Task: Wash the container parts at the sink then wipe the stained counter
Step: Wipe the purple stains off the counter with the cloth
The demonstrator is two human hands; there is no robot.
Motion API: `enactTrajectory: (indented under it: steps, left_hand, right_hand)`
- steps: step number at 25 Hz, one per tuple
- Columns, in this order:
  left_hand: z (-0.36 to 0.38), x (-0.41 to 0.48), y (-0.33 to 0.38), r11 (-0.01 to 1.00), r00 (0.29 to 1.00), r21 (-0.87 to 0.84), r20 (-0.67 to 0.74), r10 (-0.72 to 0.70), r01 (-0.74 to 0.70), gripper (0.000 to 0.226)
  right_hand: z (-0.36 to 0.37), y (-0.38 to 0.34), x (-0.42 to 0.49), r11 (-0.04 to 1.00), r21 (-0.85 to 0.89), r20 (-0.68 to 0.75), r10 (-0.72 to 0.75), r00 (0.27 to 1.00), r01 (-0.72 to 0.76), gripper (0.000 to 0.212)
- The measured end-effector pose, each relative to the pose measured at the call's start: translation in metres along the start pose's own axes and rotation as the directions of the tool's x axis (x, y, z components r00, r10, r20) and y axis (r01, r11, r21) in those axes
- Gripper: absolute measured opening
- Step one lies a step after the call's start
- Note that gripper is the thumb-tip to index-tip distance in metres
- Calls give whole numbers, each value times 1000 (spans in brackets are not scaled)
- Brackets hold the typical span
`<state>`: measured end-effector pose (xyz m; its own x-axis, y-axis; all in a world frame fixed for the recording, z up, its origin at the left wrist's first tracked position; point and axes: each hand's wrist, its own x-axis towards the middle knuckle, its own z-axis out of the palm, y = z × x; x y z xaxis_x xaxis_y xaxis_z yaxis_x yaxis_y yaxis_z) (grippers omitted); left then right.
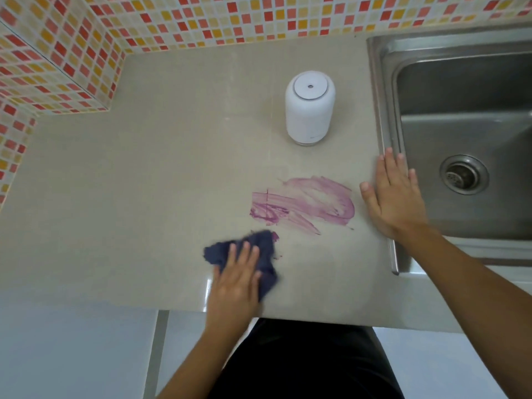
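Cloth [266,249] under left grip [234,283], beside stain [305,204]

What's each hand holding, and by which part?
Nothing is gripped. The left hand presses straight fingers on the middle of the crumpled dark blue cloth; the right hand lies flat on the beige counter.

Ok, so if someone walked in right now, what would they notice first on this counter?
The purple stain smeared across the beige counter jumps out first, with the left hand pressing a dark blue cloth at its lower left edge. Behind it stands a white cylindrical container, and the right hand lies flat at the left rim of the steel sink.
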<state>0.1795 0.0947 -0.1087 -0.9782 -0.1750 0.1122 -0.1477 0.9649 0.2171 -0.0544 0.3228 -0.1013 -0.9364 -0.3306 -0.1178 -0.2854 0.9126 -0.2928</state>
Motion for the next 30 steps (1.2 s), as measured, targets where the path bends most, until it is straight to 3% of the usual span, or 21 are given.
enactTrajectory:
  steps: [2,4,8,10,12,14,17,19,21,23,25,27,30]
  left_hand:
    - [3,55,-13,985,983,-1,-59,-173,173,46]
    - [12,118,-4,978,976,-21,-60,-209,208,46]
    - [30,111,52,994,996,-55,-26,89,-91,48]
    - [20,72,29,991,991,-52,29,127,-125,50]
    - [7,73,-22,998,998,-42,-22,54,-55,50]
    - [1,113,-68,992,992,-56,-54,-118,115,46]
    - [8,207,-77,971,970,-78,-67,-232,227,46]
    - [17,230,-42,987,992,-102,-19,-127,125,46]
    - [21,195,-13,995,998,-78,3,59,-58,44]
    - [13,130,-14,970,970,-73,65,236,-231,46]
    - [-2,85,-46,955,952,-81,95,292,-285,48]
    - [-13,103,-94,984,984,-48,25,174,-173,51]
    - [-13,189,-126,990,987,-17,-72,-143,142,52]
  right_hand:
    - [1,1,1,1000,3,3,-4,1000,4,86]
    - [1,1,2,1000,5,8,-12,1000,12,85]
    - [2,3,2,1000,-8,3,-12,1000,12,84]
    - [2,3,2,1000,1,3,-9,1000,9,83]
    - [2,2,2,1000,25,-2,-10,1000,10,81]
    - [2,4,2,999,49,-4,-11,1000,11,79]
    - [2,4,1,999,48,1,-26,1000,26,78]
    - [1,4,1,999,35,-2,-39,999,39,79]
    - [-2,4,-2,998,19,2,-58,998,58,80]
    - [-4,3,-1,997,-5,-43,-77,996,77,76]
    - [-10,-8,10,995,30,-158,-88,983,94,65]
    - [-17,-25,35,979,186,-242,-43,969,89,63]
    - [-27,-55,76,824,565,-69,-12,998,48,93]
